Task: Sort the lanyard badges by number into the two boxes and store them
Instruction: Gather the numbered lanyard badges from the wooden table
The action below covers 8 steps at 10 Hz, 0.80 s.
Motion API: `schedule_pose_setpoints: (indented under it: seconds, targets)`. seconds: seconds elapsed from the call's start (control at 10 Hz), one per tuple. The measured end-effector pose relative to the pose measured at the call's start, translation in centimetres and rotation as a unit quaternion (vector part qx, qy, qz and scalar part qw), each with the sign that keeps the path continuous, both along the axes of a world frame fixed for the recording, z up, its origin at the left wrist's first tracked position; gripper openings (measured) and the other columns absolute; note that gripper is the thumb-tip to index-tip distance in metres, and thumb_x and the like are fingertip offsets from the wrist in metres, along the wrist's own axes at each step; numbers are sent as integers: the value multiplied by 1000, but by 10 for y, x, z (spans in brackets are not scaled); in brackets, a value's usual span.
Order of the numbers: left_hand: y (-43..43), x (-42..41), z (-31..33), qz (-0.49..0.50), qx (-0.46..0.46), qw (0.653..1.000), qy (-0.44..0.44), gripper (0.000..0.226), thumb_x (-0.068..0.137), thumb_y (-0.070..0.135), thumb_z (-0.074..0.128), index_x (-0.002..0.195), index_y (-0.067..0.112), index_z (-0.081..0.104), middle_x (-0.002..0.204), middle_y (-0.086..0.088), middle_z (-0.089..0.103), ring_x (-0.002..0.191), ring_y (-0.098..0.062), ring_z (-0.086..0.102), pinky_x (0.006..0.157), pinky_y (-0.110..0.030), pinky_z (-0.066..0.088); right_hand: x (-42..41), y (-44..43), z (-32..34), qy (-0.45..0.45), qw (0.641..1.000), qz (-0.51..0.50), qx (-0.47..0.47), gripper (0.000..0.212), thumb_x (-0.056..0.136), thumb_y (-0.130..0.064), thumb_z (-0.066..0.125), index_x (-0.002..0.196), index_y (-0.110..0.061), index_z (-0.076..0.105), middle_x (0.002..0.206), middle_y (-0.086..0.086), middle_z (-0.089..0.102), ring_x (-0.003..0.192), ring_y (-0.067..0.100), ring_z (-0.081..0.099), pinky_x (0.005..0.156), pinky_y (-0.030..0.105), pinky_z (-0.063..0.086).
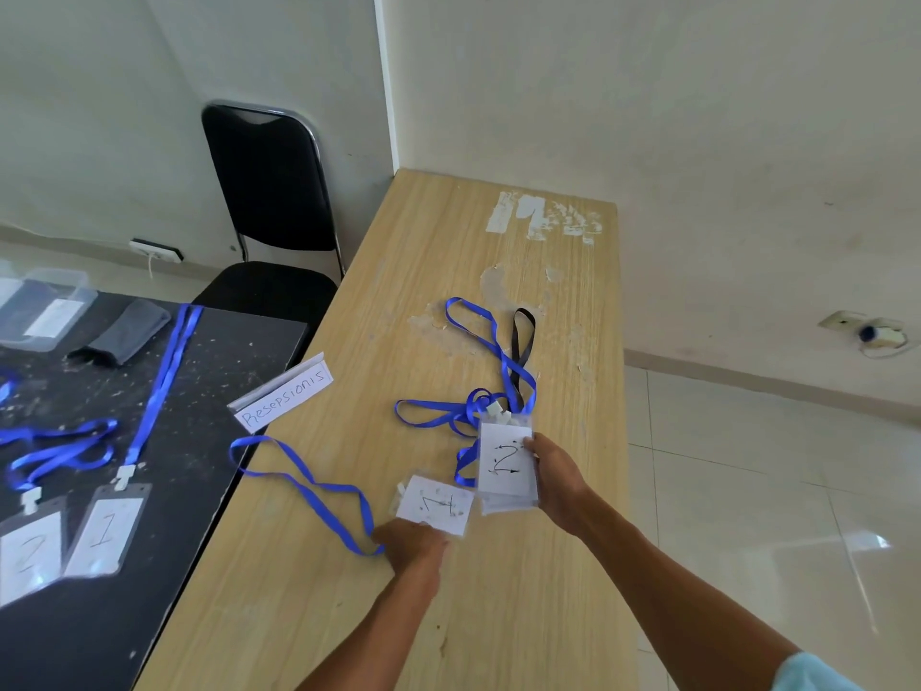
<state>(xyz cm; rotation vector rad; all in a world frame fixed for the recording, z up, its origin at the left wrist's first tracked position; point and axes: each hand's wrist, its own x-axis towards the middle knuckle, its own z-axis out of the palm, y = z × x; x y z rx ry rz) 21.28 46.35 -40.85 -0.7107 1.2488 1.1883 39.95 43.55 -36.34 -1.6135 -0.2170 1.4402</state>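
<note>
Wood table (478, 620), L hand (413, 543) grips 1-badge (437, 502), R hand (554, 473) 2-badge (503, 458)

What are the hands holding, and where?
The left hand pinches the badge marked 1 at its near edge; the right hand grips the badge marked 2 by its right edge.

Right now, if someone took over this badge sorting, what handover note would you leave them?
Left hand pinches the badge marked 1 over the wooden table.
Right hand grips a badge stack topped by a 2.
A 2 badge and a 1 badge lie on the dark table, which also bears a clear plastic box.
Done: nothing plainly boxed.
Left: sort all into boxes, store.
</note>
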Motion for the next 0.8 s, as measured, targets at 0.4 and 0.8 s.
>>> schedule_pose_setpoints:
  seconds: [0.4,0.8]
  targets:
    - [45,-32,58,-530,293,755,253,18,98,-5,49,110,9,52,114,-13,62,82,-23,67,62,-34,56,-20,4,10,-30,998,-42,-39,30,101,-23,39,120,-12,60,113,18,70,98,36,68,86,51,55]
    - [49,-41,90,-648,361,576,344,28,94,1,54,114,21,58,95,-7,66,83,-23,70,73,-37,62,-68,1,42,86,995,-44,16,32,101,-21,37,119,-10,62,117,17,69,106,36,67,81,48,56]
